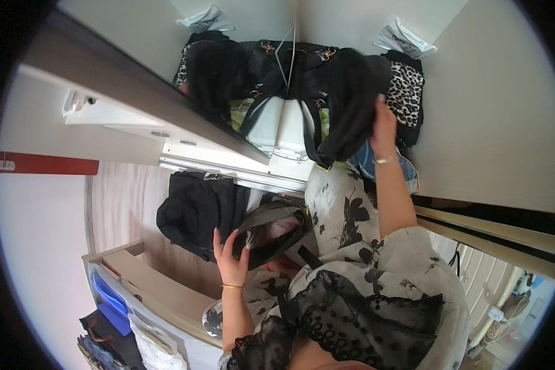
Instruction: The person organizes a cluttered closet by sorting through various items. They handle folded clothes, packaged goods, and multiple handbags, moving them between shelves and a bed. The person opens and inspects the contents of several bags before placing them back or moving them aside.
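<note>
My right hand point(384, 127) reaches into a wardrobe and holds the outer edge of a dark, soft black cloth item point(354, 106), blurred by motion. Behind this item is a black bag point(312, 60) with gold-coloured clasps. My left hand point(232, 263), fingers apart, touches the rim of an open black handbag point(270, 231) by my legs. Something pale pink shows inside that handbag; whether my fingers grip its rim is unclear. Folded black clothing point(199, 212) lies beside it on the floor. A white object point(293, 129) stands at the wardrobe's mirror, which doubles it.
A mirrored sliding door point(157, 88) cuts across the left. Folded leopard-print fabric point(404, 92) and a white packet point(404, 39) rest by the right wall. A blue item point(367, 162) sits below. A beige bed frame or cabinet point(166, 291) with hanging pockets stands at lower left.
</note>
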`<state>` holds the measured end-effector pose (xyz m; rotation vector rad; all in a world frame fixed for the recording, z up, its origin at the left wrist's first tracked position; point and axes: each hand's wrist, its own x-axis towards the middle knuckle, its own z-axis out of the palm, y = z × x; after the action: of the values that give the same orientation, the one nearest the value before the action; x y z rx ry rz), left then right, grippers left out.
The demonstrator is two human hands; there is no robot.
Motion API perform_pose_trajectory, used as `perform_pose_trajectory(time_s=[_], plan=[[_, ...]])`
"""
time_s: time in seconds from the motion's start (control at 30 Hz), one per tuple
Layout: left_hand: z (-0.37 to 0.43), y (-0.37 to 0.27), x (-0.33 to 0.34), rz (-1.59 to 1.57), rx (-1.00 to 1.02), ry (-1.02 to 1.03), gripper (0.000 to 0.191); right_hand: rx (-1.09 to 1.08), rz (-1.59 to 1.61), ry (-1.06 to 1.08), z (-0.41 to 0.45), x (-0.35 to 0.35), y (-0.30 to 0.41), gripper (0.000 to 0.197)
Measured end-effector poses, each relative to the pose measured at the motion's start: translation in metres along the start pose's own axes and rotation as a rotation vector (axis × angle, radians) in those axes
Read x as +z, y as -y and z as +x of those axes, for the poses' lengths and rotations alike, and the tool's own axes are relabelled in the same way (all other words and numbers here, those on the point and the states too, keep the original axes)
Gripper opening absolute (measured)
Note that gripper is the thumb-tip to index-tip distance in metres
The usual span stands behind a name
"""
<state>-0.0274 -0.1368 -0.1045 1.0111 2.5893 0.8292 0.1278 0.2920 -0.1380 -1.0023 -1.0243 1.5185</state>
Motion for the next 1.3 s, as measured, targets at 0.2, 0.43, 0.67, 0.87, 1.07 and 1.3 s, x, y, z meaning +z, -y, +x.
perform_pose_trajectory(time_s=[0.2,0.43,0.67,0.87,1.07,1.3], plan=[[0.032,-0.096,-0.02,-0.392,0.283,0.082,0.039,-0.032,0.481,0.004,-0.073,-0.004,0.07,0.05],[0.042,-0.155,-0.021,-0.564,0.506,0.112,0.042,-0.141,0.719,0.302,-0.107,-0.025,0.104,0.039],[0.037,-0.158,0.002,-0.84,0.36,0.153,0.039,-0.188,0.281,0.184,-0.127,-0.022,0.102,0.036],[0.02,-0.168,-0.016,-1.137,0.287,0.429,0.039,-0.099,0.16,0.245,-0.142,-0.03,0.11,0.036],[0.002,-0.162,-0.027,-1.575,0.204,0.305,0.046,-0.007,-0.084,0.541,-0.168,0.003,0.111,0.038],[0.008,-0.079,-0.057,-2.137,0.485,0.11,0.02,0.038,0.065,1.408,-0.258,0.107,0.14,0.054]])
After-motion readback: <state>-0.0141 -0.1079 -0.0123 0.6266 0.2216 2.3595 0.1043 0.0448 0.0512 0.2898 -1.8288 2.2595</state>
